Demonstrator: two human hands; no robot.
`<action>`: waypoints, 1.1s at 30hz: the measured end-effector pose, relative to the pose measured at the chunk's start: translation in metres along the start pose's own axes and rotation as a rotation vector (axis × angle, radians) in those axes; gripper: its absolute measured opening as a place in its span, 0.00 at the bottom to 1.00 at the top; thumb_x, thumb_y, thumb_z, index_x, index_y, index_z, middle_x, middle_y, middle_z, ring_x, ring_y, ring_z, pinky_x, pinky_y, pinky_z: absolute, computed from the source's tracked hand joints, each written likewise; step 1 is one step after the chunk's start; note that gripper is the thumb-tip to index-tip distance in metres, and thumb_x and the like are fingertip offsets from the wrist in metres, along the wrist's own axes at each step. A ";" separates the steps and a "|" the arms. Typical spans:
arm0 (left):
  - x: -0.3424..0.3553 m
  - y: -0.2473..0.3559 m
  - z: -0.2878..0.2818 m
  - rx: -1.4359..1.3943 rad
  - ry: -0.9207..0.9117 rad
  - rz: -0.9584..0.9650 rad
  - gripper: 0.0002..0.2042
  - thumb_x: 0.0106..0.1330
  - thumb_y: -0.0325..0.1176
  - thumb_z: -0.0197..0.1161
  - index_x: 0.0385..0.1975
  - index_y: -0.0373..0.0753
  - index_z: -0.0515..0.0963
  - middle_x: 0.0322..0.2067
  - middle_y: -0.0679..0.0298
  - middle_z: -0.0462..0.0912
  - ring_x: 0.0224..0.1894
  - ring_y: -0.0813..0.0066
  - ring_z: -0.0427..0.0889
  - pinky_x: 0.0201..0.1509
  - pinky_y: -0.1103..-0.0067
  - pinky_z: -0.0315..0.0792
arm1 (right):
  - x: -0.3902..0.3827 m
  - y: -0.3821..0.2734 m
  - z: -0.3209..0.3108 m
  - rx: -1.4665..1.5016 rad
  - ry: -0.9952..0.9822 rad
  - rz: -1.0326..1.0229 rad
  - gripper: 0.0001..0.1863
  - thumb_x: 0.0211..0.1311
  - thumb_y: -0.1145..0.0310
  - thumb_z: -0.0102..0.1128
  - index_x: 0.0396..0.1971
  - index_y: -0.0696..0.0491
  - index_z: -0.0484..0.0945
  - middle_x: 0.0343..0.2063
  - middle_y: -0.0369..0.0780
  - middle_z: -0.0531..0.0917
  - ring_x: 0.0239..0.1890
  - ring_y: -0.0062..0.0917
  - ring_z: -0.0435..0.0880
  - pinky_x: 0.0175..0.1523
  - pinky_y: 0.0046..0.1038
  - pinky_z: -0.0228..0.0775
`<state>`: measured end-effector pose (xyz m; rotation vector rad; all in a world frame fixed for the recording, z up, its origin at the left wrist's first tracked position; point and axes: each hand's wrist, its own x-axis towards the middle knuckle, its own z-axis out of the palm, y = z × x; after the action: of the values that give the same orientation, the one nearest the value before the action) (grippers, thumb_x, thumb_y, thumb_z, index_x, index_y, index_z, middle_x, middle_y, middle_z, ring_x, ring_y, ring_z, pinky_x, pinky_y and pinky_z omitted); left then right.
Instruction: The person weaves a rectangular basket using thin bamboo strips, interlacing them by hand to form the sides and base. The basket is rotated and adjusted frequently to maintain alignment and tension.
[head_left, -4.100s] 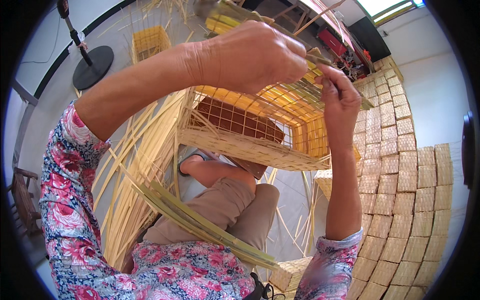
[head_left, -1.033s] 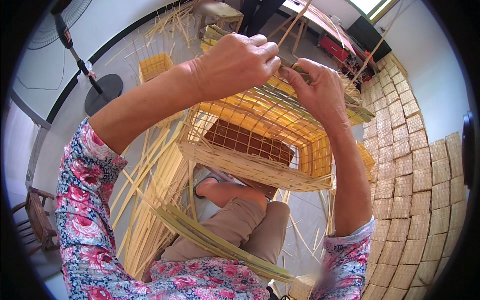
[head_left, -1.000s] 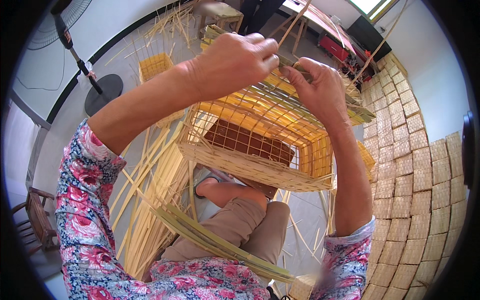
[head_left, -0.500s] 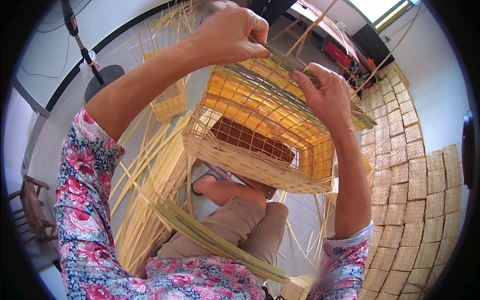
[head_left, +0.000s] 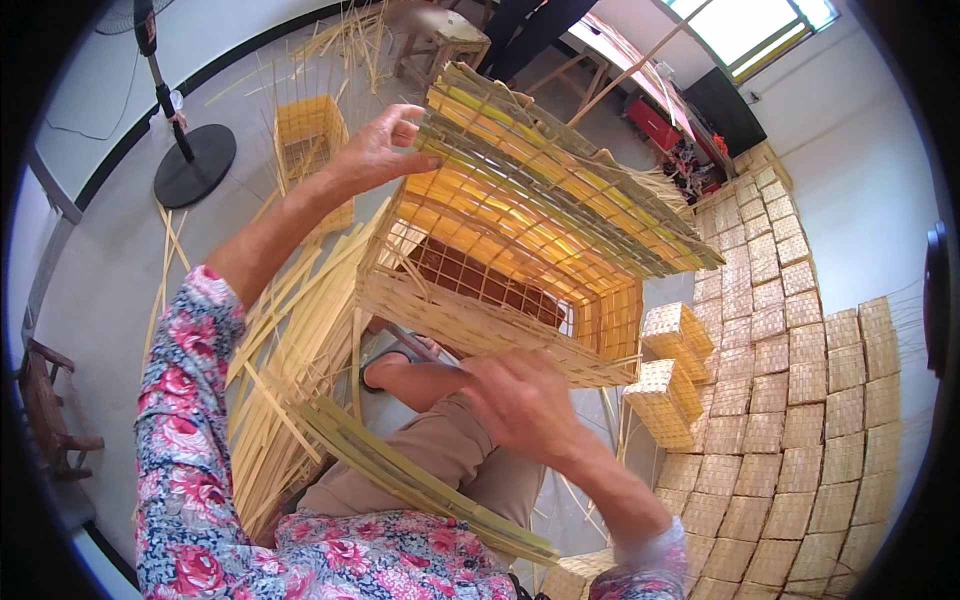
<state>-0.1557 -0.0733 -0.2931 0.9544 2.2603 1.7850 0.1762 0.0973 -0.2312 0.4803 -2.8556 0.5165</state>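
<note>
A yellow and green bamboo basket (head_left: 500, 340) lies tilted in front of my knees, its open-lattice side facing me. Green and brown strips (head_left: 560, 170) run across its far upper part. My left hand (head_left: 372, 155) is closed on the basket's upper left edge, with the thumb lying against the lattice. Low in front of the basket, over my lap, is my right hand (head_left: 525, 400); its fingers are blurred by motion. Beside it lies a narrow, flat grey-brown piece (head_left: 410, 343), whose near end the hand hides.
Loose bamboo strips (head_left: 280, 400) pile up at left, and green strips (head_left: 420, 470) cross my lap. Rows of finished woven baskets (head_left: 790, 420) cover the floor at right. A smaller basket (head_left: 310, 130), a fan base (head_left: 195, 165), a wooden chair (head_left: 55, 410) and a stool (head_left: 445, 30) stand around.
My right hand has left the basket's upper edge and come down to my lap. My left hand has shifted down and left to the basket's side edge. The upper strips are now uncovered.
</note>
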 end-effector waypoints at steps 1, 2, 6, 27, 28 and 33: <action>0.005 0.000 0.009 -0.103 -0.071 0.004 0.36 0.66 0.45 0.75 0.71 0.39 0.68 0.53 0.57 0.84 0.58 0.71 0.81 0.63 0.70 0.75 | -0.011 0.004 0.013 0.024 -0.059 0.043 0.13 0.61 0.72 0.66 0.47 0.54 0.82 0.39 0.45 0.86 0.42 0.40 0.86 0.45 0.38 0.78; 0.009 0.001 0.016 -0.204 -0.143 0.007 0.34 0.68 0.42 0.74 0.70 0.38 0.69 0.52 0.59 0.85 0.57 0.74 0.81 0.62 0.72 0.75 | -0.016 0.015 0.023 0.102 -0.055 0.148 0.14 0.62 0.71 0.66 0.48 0.54 0.81 0.39 0.45 0.86 0.42 0.40 0.86 0.46 0.38 0.78; 0.011 -0.014 0.018 -0.285 -0.073 0.048 0.14 0.68 0.36 0.73 0.47 0.34 0.84 0.43 0.62 0.87 0.43 0.82 0.82 0.46 0.80 0.76 | -0.021 0.058 0.045 0.285 0.045 0.368 0.17 0.66 0.68 0.66 0.51 0.57 0.78 0.40 0.47 0.84 0.42 0.36 0.85 0.49 0.37 0.78; -0.144 0.093 0.136 -0.048 -0.393 0.661 0.25 0.60 0.34 0.72 0.56 0.36 0.75 0.49 0.51 0.78 0.50 0.50 0.81 0.50 0.65 0.78 | -0.103 0.247 0.028 1.274 0.573 0.581 0.23 0.78 0.67 0.53 0.68 0.55 0.69 0.64 0.42 0.78 0.66 0.32 0.77 0.69 0.36 0.73; -0.144 0.094 0.147 -0.040 -0.412 0.679 0.26 0.60 0.33 0.71 0.58 0.37 0.74 0.51 0.51 0.77 0.52 0.50 0.80 0.52 0.64 0.77 | -0.112 0.253 0.027 1.364 0.619 0.602 0.23 0.78 0.66 0.54 0.68 0.54 0.69 0.64 0.42 0.77 0.66 0.32 0.77 0.69 0.37 0.73; -0.137 0.102 0.181 0.030 -0.473 0.773 0.33 0.57 0.30 0.72 0.65 0.42 0.70 0.56 0.52 0.75 0.59 0.51 0.76 0.60 0.58 0.71 | -0.125 0.248 0.008 0.551 0.395 0.674 0.24 0.79 0.60 0.52 0.68 0.53 0.69 0.65 0.41 0.76 0.66 0.31 0.77 0.67 0.37 0.72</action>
<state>0.0757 0.0179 -0.2954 2.1918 1.7269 1.4683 0.2044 0.3487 -0.3458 -0.4983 -2.3974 1.3468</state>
